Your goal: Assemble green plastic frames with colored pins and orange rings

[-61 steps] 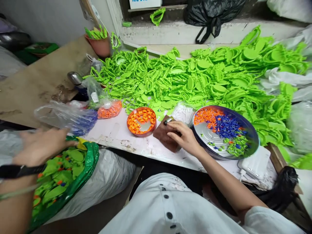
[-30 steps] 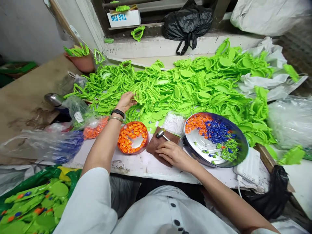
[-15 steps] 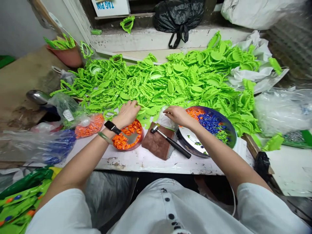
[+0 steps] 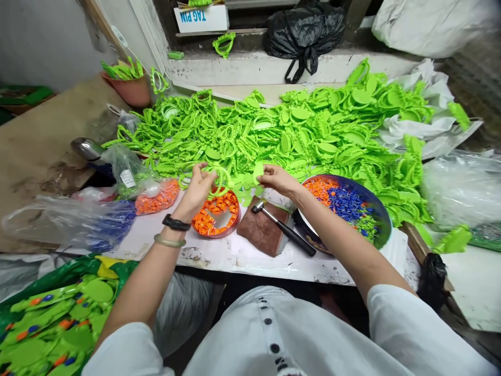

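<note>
Nearest, a green bag [image 4: 58, 324] at lower left holds flat green moulded pieces with orange and blue bits. White sleeves lead to both forearms, which reach over the scuffed white table [image 4: 219, 266]; a black wristwatch [image 4: 176, 223] and a pale bangle [image 4: 168, 241] sit on the left wrist.

Left hand [image 4: 198, 190]: narrow grip, holding a thin, smooth lime-green plastic loop [image 4: 222, 180] upright above the table. Right hand [image 4: 278, 180]: narrow pinch on a flat oval tab [image 4: 258, 173] of the same green plastic. Loop and tab sit just beside each other between the hands; whether they are joined cannot be told.

Below the hands lies a round dish [image 4: 211, 237] of orange rings. To its right, a small black-handled hammer [image 4: 284, 230] rests on a brown leather pad [image 4: 260, 232], with the handle end near the right forearm. Beyond stands a steel pan [image 4: 385, 224] of orange, blue and green bits. Left of the dish lie clear bags of orange [image 4: 156, 197] and blue [image 4: 105, 224] pieces.

Farther off, a heap of toothed, ring-shaped green mouldings [image 4: 274, 125] touches the table's far side. Behind it sit a black plastic bag [image 4: 303, 36] and a white box [image 4: 201, 18] marked "TAG PIN".
</note>
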{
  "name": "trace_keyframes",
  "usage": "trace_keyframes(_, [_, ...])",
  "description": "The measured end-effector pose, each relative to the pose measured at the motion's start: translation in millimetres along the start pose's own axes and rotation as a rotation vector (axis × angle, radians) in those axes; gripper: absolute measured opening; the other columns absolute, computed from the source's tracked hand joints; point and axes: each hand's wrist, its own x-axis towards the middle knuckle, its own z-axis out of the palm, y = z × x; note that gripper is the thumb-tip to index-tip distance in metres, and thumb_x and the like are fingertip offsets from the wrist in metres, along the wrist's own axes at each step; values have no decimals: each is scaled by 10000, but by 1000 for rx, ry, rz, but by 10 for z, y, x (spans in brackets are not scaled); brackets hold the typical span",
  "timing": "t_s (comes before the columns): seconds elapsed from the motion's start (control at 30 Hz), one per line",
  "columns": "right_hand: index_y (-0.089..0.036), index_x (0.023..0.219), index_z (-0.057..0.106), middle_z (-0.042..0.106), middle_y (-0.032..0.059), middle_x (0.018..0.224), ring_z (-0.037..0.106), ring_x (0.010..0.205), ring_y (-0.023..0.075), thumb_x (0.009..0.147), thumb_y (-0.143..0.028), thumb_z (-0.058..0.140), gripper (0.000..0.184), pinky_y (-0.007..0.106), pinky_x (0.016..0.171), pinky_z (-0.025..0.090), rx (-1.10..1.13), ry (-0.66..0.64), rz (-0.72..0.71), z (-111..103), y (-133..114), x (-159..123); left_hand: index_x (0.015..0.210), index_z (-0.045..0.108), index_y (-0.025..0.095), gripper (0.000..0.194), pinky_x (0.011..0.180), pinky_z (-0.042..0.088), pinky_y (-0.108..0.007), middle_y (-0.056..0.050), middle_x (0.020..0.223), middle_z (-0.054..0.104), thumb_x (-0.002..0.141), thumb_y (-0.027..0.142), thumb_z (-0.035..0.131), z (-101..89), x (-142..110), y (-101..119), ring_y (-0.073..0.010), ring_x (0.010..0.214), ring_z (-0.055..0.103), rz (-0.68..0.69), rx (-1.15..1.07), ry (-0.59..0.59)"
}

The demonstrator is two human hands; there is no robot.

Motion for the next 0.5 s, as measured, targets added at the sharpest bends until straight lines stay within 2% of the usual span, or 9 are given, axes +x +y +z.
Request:
trace_keyframes(0.07, [-215, 959, 522, 633, -26, 809, 618, 668, 118, 712, -344, 734, 350, 267, 663, 536, 481, 16, 15, 28, -84, -218, 1083, 525, 194, 281, 644, 428, -233, 21, 786, 548, 843, 127, 654, 190, -174, -71, -111, 687, 536, -58, -185, 34])
trace_keyframes(0.1, [-229, 976, 509, 637, -32, 828, 626, 670, 122, 667, -340, 778, 424, 281, 668, 547, 642, 27, 22, 65, -134, -321, 1010, 561, 183, 278, 635, 433, -226, 22, 771, 563, 787, 94, 701, 300, -249, -109, -105, 672, 547, -106, -313, 44])
trace_keyframes(0.17, [-238, 965, 502, 650, -29, 852, 633, 685, 129, 672, -364, 794, 433, 298, 684, 554, 733, 83, 8, 158, -227, -504, 855, 573, 167, 240, 600, 436, -217, 17, 746, 592, 723, 76, 751, 526, -377, -172, -94, 627, 556, -226, -563, 26])
trace_keyframes(0.23, [-225, 893, 508, 643, -25, 810, 613, 688, 128, 740, -396, 754, 337, 294, 694, 539, 659, 181, -34, 243, -293, -660, 785, 558, 160, 214, 585, 444, -214, 8, 740, 617, 730, 94, 755, 724, -486, -207, -92, 614, 573, -325, -747, -15])
trace_keyframes(0.3, [-210, 828, 532, 623, -18, 765, 586, 703, 130, 802, -395, 706, 255, 289, 713, 514, 489, 254, -99, 286, -318, -803, 780, 571, 154, 168, 613, 471, -220, 1, 754, 638, 768, 122, 736, 869, -582, -219, -96, 639, 594, -385, -873, -31])
trace_keyframes(0.43, [-212, 850, 665, 643, 51, 916, 593, 925, 189, 867, -325, 632, 120, 359, 874, 475, 77, 258, -306, 215, -258, -1064, 817, 618, 145, 91, 694, 497, -239, -11, 810, 668, 800, 148, 707, 989, -740, -233, -101, 705, 615, -458, -961, -49])
trace_keyframes(0.5, [-228, 894, 698, 629, 56, 926, 588, 936, 197, 867, -325, 621, 127, 371, 881, 471, 24, 237, -314, 162, -214, -1160, 830, 620, 151, 120, 709, 490, -243, -13, 844, 678, 761, 111, 710, 1003, -803, -246, -108, 739, 624, -455, -931, -79])
